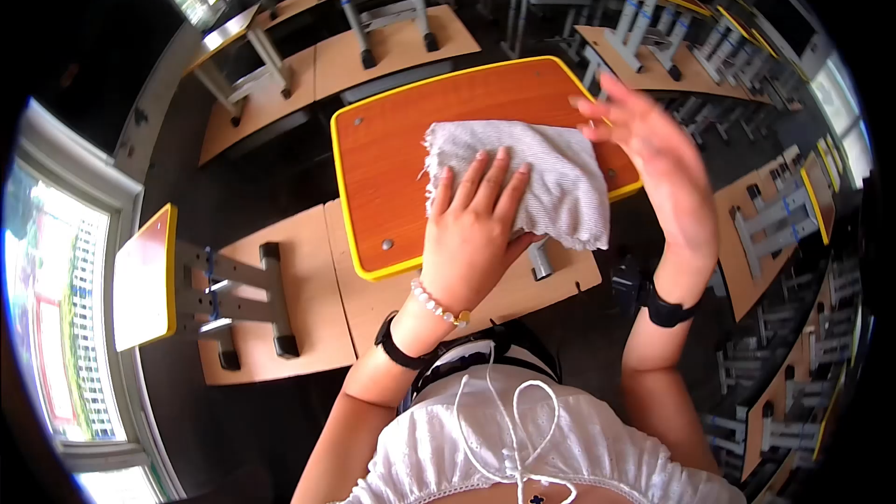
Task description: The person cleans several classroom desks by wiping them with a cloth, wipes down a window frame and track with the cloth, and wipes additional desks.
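A pale, finely striped cloth [560, 187] with a frayed edge lies over the right part of an orange-brown stool seat [392, 168] with yellow edging. My left hand [476, 224] rests flat on the cloth, fingers stretched out and slightly spread, its thumb by the cloth's near edge. Raised at the seat's right edge, my right hand [653, 145] holds nothing, with its fingers apart and a little blurred. The near edge of the cloth hides part of the seat's rim.
Beneath the seat is a light wooden desk [289, 299]. An overturned stool [229, 303] lies on its left part, near a window [65, 289]. More desks with stools on top stand ahead, such as one desk [401, 42], and to the right, another desk [747, 261].
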The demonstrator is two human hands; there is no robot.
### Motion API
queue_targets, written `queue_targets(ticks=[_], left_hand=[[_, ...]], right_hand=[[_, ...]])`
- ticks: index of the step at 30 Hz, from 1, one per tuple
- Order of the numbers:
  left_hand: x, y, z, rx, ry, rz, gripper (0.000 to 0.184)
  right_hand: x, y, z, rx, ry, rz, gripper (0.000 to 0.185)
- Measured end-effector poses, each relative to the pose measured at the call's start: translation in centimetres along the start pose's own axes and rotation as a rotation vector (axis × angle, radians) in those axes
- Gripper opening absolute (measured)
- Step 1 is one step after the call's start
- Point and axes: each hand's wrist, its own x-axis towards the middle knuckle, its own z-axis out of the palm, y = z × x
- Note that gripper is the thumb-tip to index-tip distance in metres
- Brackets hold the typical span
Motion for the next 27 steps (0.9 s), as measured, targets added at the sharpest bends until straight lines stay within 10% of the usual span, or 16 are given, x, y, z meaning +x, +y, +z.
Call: queue_targets(ticks=[5,18,27], left_hand=[[-0.7,-0.1,0.0,0.052,0.044,0.009,0.072],[-3.4,0.1,-1.8,-0.05,0.124,-0.001,0.052],[-4.1,2.5,-5.9,-0.147,0.383,-0.167,0.014]], right_hand=[[10.8,-5.1,4.5,0.746,-0.182,0.181,0.037],[25.6,6.0,8.6,1.042,0.497,0.638,0.023],[23.8,10.4,12.5,0.938,0.361,0.545,0.024]])
